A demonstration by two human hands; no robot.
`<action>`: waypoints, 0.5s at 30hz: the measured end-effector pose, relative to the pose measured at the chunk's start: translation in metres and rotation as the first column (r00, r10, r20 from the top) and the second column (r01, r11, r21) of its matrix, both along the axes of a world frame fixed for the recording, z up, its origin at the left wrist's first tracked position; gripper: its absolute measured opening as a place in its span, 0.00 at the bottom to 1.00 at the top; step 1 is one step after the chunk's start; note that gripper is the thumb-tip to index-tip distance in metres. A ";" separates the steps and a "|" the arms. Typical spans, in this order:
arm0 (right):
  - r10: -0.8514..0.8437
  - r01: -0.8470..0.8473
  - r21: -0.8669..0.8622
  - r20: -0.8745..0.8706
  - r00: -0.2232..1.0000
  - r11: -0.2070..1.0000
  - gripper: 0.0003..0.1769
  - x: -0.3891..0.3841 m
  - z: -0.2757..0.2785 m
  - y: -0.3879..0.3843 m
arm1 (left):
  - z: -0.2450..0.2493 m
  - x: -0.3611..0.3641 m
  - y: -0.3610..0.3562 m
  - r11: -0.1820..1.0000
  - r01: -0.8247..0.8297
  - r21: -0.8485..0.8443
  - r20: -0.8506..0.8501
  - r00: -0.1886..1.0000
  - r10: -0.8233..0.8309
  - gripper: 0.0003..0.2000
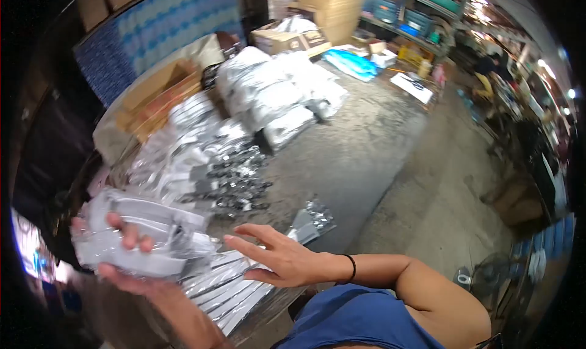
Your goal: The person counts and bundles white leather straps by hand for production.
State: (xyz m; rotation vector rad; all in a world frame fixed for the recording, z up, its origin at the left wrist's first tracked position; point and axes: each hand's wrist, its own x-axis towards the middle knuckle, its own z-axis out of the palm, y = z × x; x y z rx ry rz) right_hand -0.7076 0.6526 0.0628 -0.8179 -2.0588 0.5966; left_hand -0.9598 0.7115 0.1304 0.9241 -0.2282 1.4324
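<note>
Our bare left hand is curled in a hold, palm below and fingers bent over from above, its forearm rising towards it. Our bare right hand hovers near the worktop's near edge, fingers spread and pointing left, its black-banded wrist nearly straight and elbow bent.

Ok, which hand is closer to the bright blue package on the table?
Right. The right hand is open near the table's near edge, short of the blue package. The left hand is farther off to the left, holding a wrapped white bundle.
</note>
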 end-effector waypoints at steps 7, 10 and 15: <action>-0.109 0.113 0.015 -0.157 0.982 0.994 0.40 0.139 0.023 -0.052 | 0.058 0.147 0.001 0.991 0.082 0.107 -0.086 0.994 -0.073 0.35; -0.176 0.181 0.005 -0.209 0.962 0.983 0.40 0.212 0.034 -0.077 | 0.051 0.234 -0.005 0.997 0.078 0.016 -0.085 0.993 -0.076 0.35; -0.244 0.219 -0.136 -0.208 0.947 0.966 0.48 0.318 0.053 -0.108 | 0.013 0.383 -0.037 0.981 0.152 -0.121 -0.062 0.985 -0.160 0.32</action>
